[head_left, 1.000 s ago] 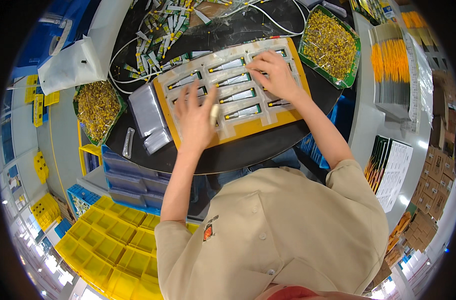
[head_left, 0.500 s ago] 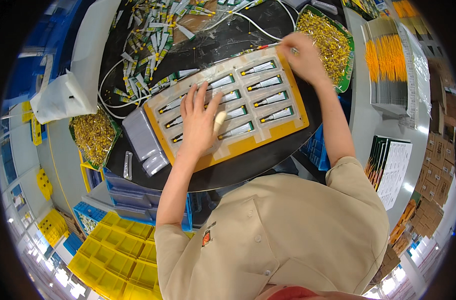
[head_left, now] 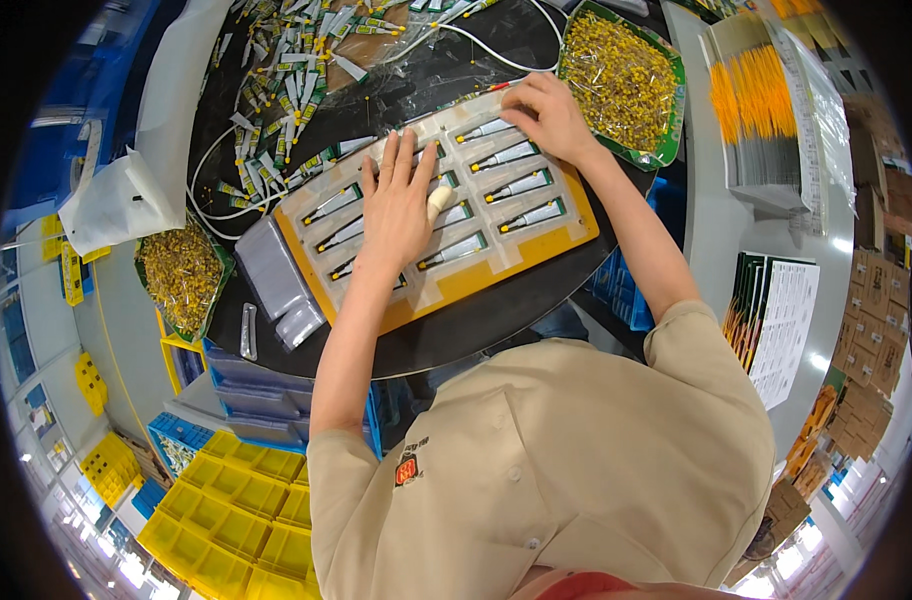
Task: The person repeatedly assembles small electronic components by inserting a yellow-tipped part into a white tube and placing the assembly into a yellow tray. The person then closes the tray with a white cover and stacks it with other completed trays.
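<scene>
A yellow-edged tray [head_left: 491, 265] with a clear moulded insert lies tilted on the black table, small white-and-green tubes [head_left: 532, 215] with yellow tips in its slots. My left hand [head_left: 401, 205] rests flat on the insert's middle, fingers spread, covering several slots. A pale cover sits on its thumb. At the tray's far right corner is my right hand [head_left: 548, 115], its fingers bent together over the end of the top right tube [head_left: 484, 131]. Whatever the fingertips hold is hidden.
Loose tubes [head_left: 298, 85] are heaped at the far left, beside a white cable [head_left: 204, 165]. Green containers of small yellow-headed parts stand at right [head_left: 621, 80] and left [head_left: 181, 275]. A stack of clear plastic trays [head_left: 276, 270] adjoins the yellow-edged tray. Orange-topped cards [head_left: 756, 110] stand farther right.
My right hand has come left and slightly down, from the tray's far corner beside the green container to the top right tube. My left hand stays on the tray; the view has shifted slightly.
</scene>
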`<act>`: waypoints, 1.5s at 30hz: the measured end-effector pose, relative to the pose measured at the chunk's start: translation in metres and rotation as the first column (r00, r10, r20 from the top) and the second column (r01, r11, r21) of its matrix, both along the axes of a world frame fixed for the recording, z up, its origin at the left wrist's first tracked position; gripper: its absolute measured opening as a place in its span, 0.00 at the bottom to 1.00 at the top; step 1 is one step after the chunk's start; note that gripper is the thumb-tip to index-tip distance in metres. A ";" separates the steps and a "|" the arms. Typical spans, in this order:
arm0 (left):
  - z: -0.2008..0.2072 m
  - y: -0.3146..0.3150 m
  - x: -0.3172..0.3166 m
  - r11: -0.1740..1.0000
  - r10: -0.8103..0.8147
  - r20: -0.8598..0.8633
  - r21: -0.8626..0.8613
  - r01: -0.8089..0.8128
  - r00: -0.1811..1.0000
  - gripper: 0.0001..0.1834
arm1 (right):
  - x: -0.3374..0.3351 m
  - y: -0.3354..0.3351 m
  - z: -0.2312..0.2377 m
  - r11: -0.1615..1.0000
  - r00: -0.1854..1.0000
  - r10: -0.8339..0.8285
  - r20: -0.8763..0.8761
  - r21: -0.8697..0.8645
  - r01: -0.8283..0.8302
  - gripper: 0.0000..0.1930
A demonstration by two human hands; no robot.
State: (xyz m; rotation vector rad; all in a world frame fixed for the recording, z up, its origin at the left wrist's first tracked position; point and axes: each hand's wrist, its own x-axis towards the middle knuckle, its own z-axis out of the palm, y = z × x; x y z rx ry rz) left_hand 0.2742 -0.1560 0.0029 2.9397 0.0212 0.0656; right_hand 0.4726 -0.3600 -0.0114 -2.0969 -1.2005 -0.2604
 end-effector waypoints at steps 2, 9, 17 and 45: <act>0.004 0.005 -0.002 0.999 -0.002 0.041 -0.049 0.004 0.999 0.30 | 0.009 -0.022 0.015 0.998 1.000 -0.022 0.001 0.064 0.022 0.08; 0.033 0.081 -0.089 0.907 0.385 0.330 -0.310 -0.286 0.862 0.28 | 0.142 -0.343 0.068 -0.196 0.088 -0.680 0.728 -0.296 0.935 0.34; 0.034 0.086 -0.154 0.798 0.585 0.405 -0.439 -0.412 0.703 0.24 | 0.185 -0.421 0.098 0.217 0.502 -0.722 0.477 -0.532 0.818 0.22; -0.016 0.016 -0.067 0.953 0.301 -0.010 -0.032 -0.301 0.954 0.36 | -0.188 -0.119 0.011 0.930 0.964 0.224 -0.146 -0.265 -0.256 0.15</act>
